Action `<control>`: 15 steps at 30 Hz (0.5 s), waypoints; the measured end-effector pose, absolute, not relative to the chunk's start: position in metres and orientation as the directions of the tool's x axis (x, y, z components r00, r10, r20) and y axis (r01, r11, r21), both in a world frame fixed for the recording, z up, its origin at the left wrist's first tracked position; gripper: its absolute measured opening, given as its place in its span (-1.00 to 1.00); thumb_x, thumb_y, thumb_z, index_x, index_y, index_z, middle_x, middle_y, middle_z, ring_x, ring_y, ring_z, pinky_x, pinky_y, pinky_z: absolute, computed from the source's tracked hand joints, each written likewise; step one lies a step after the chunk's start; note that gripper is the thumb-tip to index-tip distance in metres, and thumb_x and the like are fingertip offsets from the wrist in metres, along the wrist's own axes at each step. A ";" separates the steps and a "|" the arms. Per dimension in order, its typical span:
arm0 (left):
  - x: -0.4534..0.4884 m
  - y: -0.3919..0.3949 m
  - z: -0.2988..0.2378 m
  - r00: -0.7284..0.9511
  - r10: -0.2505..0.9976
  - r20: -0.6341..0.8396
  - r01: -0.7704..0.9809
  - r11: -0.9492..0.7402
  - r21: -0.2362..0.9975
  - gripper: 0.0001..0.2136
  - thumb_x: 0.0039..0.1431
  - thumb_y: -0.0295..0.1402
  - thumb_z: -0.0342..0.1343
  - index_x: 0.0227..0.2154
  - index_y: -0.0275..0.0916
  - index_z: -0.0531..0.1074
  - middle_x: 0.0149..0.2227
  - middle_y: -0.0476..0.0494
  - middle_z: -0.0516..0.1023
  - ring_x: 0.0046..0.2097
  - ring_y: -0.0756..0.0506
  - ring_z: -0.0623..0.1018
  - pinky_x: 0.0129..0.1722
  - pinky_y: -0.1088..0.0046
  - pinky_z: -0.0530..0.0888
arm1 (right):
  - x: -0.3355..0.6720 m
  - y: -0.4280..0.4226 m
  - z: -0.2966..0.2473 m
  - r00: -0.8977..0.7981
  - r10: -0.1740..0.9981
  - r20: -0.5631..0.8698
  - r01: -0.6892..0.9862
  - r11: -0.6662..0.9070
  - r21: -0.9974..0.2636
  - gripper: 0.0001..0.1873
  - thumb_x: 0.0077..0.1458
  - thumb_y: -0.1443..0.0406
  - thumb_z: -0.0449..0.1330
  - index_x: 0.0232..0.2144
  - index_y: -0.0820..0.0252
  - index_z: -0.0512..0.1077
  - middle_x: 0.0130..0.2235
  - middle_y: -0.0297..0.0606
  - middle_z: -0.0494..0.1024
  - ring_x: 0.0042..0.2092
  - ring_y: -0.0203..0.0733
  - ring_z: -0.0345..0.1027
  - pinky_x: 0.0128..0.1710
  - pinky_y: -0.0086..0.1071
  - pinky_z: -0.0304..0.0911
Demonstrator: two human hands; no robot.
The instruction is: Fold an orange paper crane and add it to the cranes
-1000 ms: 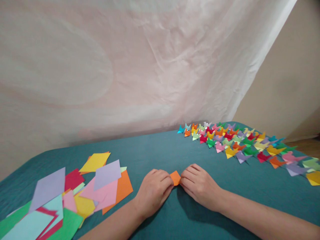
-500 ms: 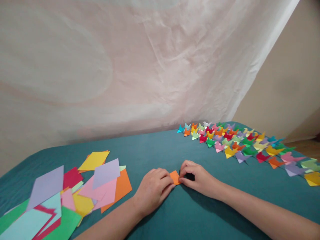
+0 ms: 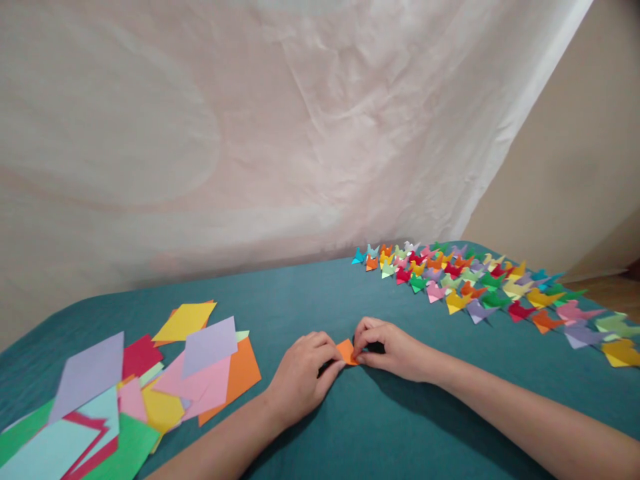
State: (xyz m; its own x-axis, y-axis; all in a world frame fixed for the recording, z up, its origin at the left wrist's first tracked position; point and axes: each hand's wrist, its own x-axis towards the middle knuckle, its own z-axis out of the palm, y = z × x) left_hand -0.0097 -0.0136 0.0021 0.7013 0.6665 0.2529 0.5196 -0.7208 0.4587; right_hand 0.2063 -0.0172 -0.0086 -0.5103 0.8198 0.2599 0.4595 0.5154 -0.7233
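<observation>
A small folded piece of orange paper [image 3: 346,351] lies at the middle of the table between my two hands. My left hand [image 3: 307,367] pinches its left edge, thumb and fingers together. From the other side, my right hand [image 3: 385,348] grips its right edge between thumb and fingertips. The fingertips of both hands cover parts of the paper, so its full folded shape is hidden.
Loose coloured paper sheets, among them a lilac sheet [image 3: 210,347] and a yellow sheet [image 3: 185,322], overlap at the left. Rows of folded paper birds [image 3: 457,302] stand at the right on the green tablecloth [image 3: 280,300]. A pale curtain [image 3: 250,133] hangs behind.
The left thumb and fingers have shifted on the orange paper, with a wider gap showing inside that hand. The whole view has moved slightly; the right hand still grips the paper.
</observation>
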 end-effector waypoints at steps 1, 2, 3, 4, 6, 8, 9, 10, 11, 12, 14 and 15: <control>-0.009 -0.013 0.002 0.696 0.673 0.251 0.520 -0.713 0.470 -0.85 0.22 -0.38 -0.03 -0.39 -0.21 0.43 -0.32 -0.08 0.44 -0.25 -0.06 0.40 -0.21 0.43 0.34 | 0.207 -0.016 -0.008 -0.516 0.819 0.250 0.464 0.513 -0.723 -0.91 -0.01 0.45 0.20 -0.47 0.20 0.46 -0.35 -0.32 0.42 -0.28 -0.29 0.33 -0.24 -0.41 0.25; -0.009 -0.013 0.003 0.692 0.678 0.248 0.521 -0.706 0.479 -0.85 0.22 -0.39 -0.02 -0.39 -0.21 0.43 -0.33 -0.08 0.44 -0.25 -0.06 0.41 -0.21 0.44 0.34 | 0.207 -0.015 -0.007 -0.523 0.819 0.238 0.468 0.509 -0.723 -0.90 -0.02 0.46 0.20 -0.47 0.20 0.46 -0.35 -0.32 0.42 -0.28 -0.29 0.33 -0.25 -0.42 0.25; -0.008 -0.012 0.004 0.689 0.682 0.245 0.521 -0.702 0.486 -0.86 0.21 -0.39 -0.01 -0.39 -0.22 0.43 -0.33 -0.08 0.43 -0.25 -0.06 0.41 -0.21 0.44 0.34 | 0.207 -0.014 -0.006 -0.534 0.816 0.223 0.471 0.505 -0.723 -0.90 -0.02 0.47 0.19 -0.47 0.21 0.46 -0.35 -0.32 0.41 -0.29 -0.30 0.33 -0.25 -0.43 0.25; -0.008 -0.012 0.005 0.689 0.684 0.240 0.522 -0.698 0.490 -0.87 0.20 -0.40 0.00 -0.40 -0.22 0.44 -0.33 -0.08 0.43 -0.25 -0.06 0.41 -0.22 0.45 0.34 | 0.208 -0.012 -0.006 -0.549 0.810 0.205 0.473 0.503 -0.723 -0.89 -0.03 0.48 0.19 -0.47 0.21 0.46 -0.34 -0.32 0.41 -0.29 -0.30 0.33 -0.27 -0.43 0.25; -0.006 -0.011 0.008 0.693 0.686 0.220 0.527 -0.692 0.494 -0.89 0.17 -0.41 0.03 -0.41 -0.23 0.44 -0.34 -0.08 0.43 -0.26 -0.06 0.42 -0.23 0.46 0.35 | 0.208 -0.007 -0.005 -0.584 0.794 0.166 0.476 0.501 -0.723 -0.89 -0.04 0.48 0.19 -0.47 0.21 0.47 -0.35 -0.33 0.41 -0.31 -0.31 0.34 -0.29 -0.45 0.25; -0.004 -0.010 0.011 0.699 0.688 0.195 0.534 -0.684 0.497 -0.89 0.16 -0.43 0.03 -0.43 -0.24 0.44 -0.36 -0.08 0.43 -0.27 -0.06 0.42 -0.25 0.47 0.35 | 0.209 -0.002 -0.005 -0.614 0.779 0.131 0.483 0.501 -0.718 -0.89 -0.05 0.47 0.20 -0.47 0.21 0.48 -0.36 -0.33 0.40 -0.32 -0.31 0.34 -0.31 -0.47 0.24; -0.003 -0.009 0.012 0.699 0.690 0.187 0.537 -0.680 0.499 -0.88 0.15 -0.44 0.03 -0.45 -0.24 0.44 -0.37 -0.08 0.43 -0.27 -0.06 0.43 -0.26 0.47 0.34 | 0.210 -0.001 -0.004 -0.624 0.772 0.121 0.488 0.506 -0.711 -0.89 -0.06 0.47 0.20 -0.46 0.21 0.49 -0.37 -0.33 0.40 -0.32 -0.32 0.34 -0.33 -0.48 0.23; -0.002 -0.009 0.013 0.696 0.695 0.183 0.541 -0.674 0.502 -0.88 0.14 -0.45 0.03 -0.45 -0.25 0.44 -0.38 -0.08 0.43 -0.27 -0.06 0.43 -0.27 0.47 0.34 | 0.210 0.000 -0.004 -0.630 0.767 0.119 0.494 0.514 -0.701 -0.89 -0.06 0.47 0.20 -0.46 0.21 0.49 -0.37 -0.34 0.40 -0.33 -0.32 0.33 -0.34 -0.48 0.23; -0.001 -0.009 0.013 0.689 0.701 0.184 0.546 -0.669 0.505 -0.88 0.14 -0.45 0.03 -0.46 -0.25 0.43 -0.38 -0.08 0.42 -0.28 -0.06 0.42 -0.27 0.47 0.34 | 0.211 0.001 -0.003 -0.635 0.763 0.123 0.500 0.527 -0.688 -0.89 -0.05 0.46 0.20 -0.45 0.20 0.49 -0.37 -0.34 0.41 -0.33 -0.32 0.33 -0.34 -0.48 0.22; 0.000 -0.009 0.013 0.680 0.708 0.190 0.550 -0.664 0.508 -0.88 0.14 -0.45 0.03 -0.46 -0.26 0.43 -0.39 -0.08 0.42 -0.29 -0.06 0.42 -0.28 0.47 0.33 | 0.211 0.001 -0.003 -0.638 0.758 0.132 0.505 0.542 -0.672 -0.90 -0.05 0.46 0.20 -0.44 0.20 0.48 -0.36 -0.34 0.41 -0.34 -0.33 0.33 -0.33 -0.48 0.21; 0.001 -0.009 0.012 0.661 0.723 0.202 0.557 -0.653 0.514 -0.89 0.14 -0.46 0.02 -0.47 -0.27 0.41 -0.40 -0.08 0.41 -0.30 -0.05 0.41 -0.28 0.46 0.33 | 0.212 0.000 -0.002 -0.643 0.751 0.150 0.516 0.569 -0.640 -0.90 -0.04 0.45 0.20 -0.43 0.19 0.47 -0.35 -0.35 0.42 -0.32 -0.32 0.33 -0.29 -0.46 0.18; 0.002 -0.009 0.011 0.657 0.726 0.203 0.556 -0.649 0.519 -0.89 0.14 -0.46 0.01 -0.47 -0.27 0.40 -0.39 -0.08 0.40 -0.30 -0.05 0.40 -0.28 0.46 0.33 | 0.212 0.000 -0.001 -0.646 0.747 0.155 0.519 0.580 -0.628 -0.90 -0.03 0.44 0.19 -0.42 0.19 0.47 -0.34 -0.35 0.43 -0.30 -0.32 0.33 -0.26 -0.44 0.17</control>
State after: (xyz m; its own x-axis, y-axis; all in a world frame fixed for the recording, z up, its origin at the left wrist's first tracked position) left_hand 0.0018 -0.0087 0.0112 0.6570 0.7260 0.2031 0.5563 -0.6488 0.5192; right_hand 0.2122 -0.0001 -0.0015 -0.6463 0.7471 0.1552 0.5190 0.5796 -0.6283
